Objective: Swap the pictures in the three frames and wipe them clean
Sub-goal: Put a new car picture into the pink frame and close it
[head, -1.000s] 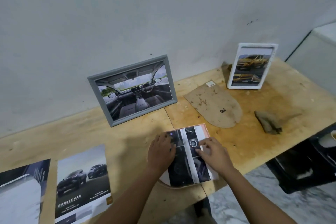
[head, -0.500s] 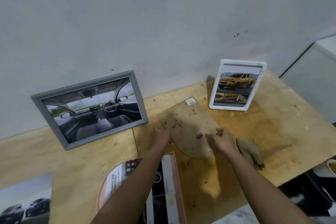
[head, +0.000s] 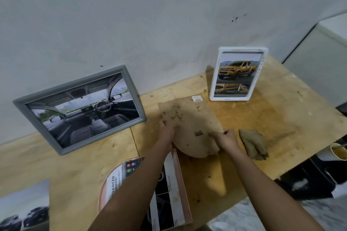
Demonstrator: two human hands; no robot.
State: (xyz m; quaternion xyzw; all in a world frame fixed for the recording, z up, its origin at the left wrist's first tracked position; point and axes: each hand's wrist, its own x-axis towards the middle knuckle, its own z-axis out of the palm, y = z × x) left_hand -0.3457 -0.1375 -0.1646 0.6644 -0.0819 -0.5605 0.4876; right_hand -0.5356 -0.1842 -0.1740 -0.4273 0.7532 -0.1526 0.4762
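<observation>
Right now, on my feed, I see both hands on the board [head: 189,127], a brown backing panel with one rounded end, which lies on the wooden table [head: 262,114]. The right hand [head: 226,137] pinches the board's right edge between thumb and curled fingers. The left hand [head: 167,130] is at the board's left edge. Its fingers look curled round that edge, but the picture is soft there, so I take that as likely rather than certain. The board's rounded near end seems to sit a little off the table, with a shadow beneath it. A white barcode sticker [head: 196,98] is at the board's far edge and a small dark hanger [head: 198,133] is near its middle.

Just right of the board, beside the right hand, lies a crumpled brown cloth [head: 253,144]. Beyond the board's far right corner a white frame [head: 238,73] stands upright against the wall, showing a yellow pickup. Left of the board a grey frame [head: 78,107] leans on the wall with a car-interior picture in it. Nearer me than the board, under the left forearm, an arched frame [head: 101,196] lies flat with a brochure picture [head: 120,176] on it. Well left of the board, at the table's near corner, I see a loose print [head: 24,206] of dark cars. Far right of the board, a paper cup [head: 338,153] shows past the table's edge.
</observation>
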